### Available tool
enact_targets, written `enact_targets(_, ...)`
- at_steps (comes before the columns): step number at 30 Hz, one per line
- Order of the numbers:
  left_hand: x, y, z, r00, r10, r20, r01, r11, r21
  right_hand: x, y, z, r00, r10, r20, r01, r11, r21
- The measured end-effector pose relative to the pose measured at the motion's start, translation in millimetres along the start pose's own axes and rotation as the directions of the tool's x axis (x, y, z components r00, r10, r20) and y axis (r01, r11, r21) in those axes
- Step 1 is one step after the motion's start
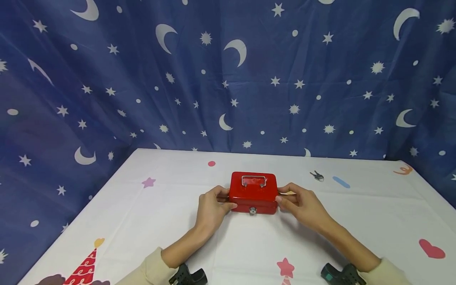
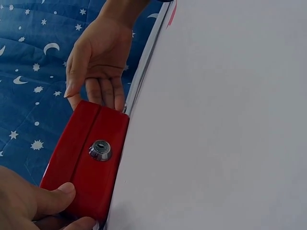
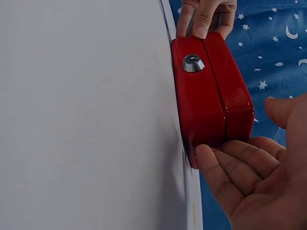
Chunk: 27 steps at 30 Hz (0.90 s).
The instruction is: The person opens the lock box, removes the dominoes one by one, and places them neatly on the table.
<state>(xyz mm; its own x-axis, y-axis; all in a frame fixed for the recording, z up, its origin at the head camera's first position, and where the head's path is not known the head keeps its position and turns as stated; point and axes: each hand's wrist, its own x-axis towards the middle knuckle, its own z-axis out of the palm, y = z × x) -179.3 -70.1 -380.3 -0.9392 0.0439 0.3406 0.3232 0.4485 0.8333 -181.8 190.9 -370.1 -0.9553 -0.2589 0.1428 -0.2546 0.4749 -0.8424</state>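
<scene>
A red metal cash box (image 1: 253,192) with a folding wire handle on its lid and a silver lock (image 1: 253,210) on its front stands on the white tablecloth. Its lid is down. My left hand (image 1: 210,209) grips the box's left end, its thumb on the front edge. At the opposite end my right hand (image 1: 306,206) touches the side with its fingers; in the right wrist view these fingers (image 3: 242,167) are fairly straight and the thumb stands off the box. A small bunch of keys (image 1: 318,176) lies behind and to the right of the box.
The white tablecloth (image 1: 171,221) carries printed shapes, among them a heart, stars and a party hat. Behind the table hangs a dark blue curtain (image 1: 256,103) with moons and stars. Each wrist wears a dark camera mount.
</scene>
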Motion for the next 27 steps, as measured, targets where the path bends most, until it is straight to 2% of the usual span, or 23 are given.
enact_targets(6,-1.7,2.0,-0.8,1.000,-0.012,-0.006,0.012,1.000,0.002,-1.4,-0.6,-0.6,1.000,-0.020,0.006,0.020,1.000,-0.003)
enact_targets(15,-0.1,-2.7,2.3,1.000,-0.013,-0.019,0.012,0.999,-0.032,-3.3,-2.7,-2.8,1.000,-0.006,-0.017,0.005,0.999,-0.048)
enact_targets(27,-2.8,-5.6,0.0,0.997,-0.053,-0.047,0.050,0.996,-0.069,-3.4,-5.1,2.1,1.000,-0.015,-0.023,0.014,0.998,-0.057)
